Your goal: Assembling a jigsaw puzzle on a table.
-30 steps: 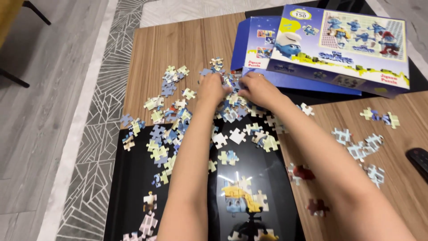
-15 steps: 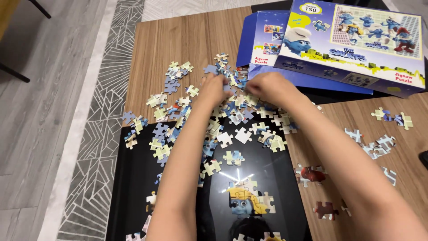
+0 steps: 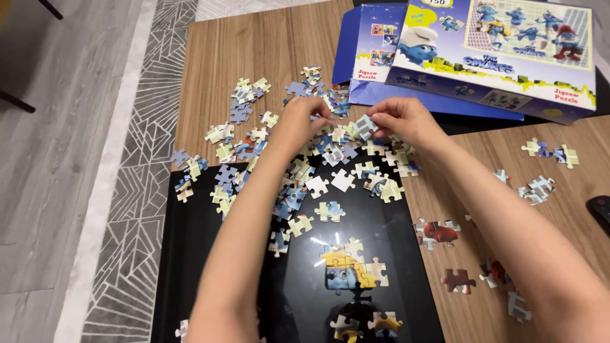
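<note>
My right hand (image 3: pixel 403 121) pinches a pale blue puzzle piece (image 3: pixel 364 124) between thumb and fingertips, just above the pile of loose puzzle pieces (image 3: pixel 330 149). Beside it, my left hand (image 3: pixel 300 122) rests on the same pile with its fingers curled down; whether it grips a piece is hidden. The pile spreads from the wooden table (image 3: pixel 254 51) onto a glossy black board (image 3: pixel 210 254). On that board, nearer to me, lies a small joined cluster of yellow and blue pieces (image 3: pixel 346 270).
A blue puzzle box lid (image 3: pixel 502 57) and its base (image 3: pixel 368 57) lie at the far right. Small groups of pieces (image 3: pixel 549 154) and red pieces (image 3: pixel 437 232) are scattered on the wood at right. A dark remote (image 3: pixel 600 209) sits at the right edge. A patterned rug (image 3: pixel 121 209) lies left.
Both hands were digging in the pile close together. My right hand has now lifted a pale blue piece out of it, and the hands have moved slightly apart.
</note>
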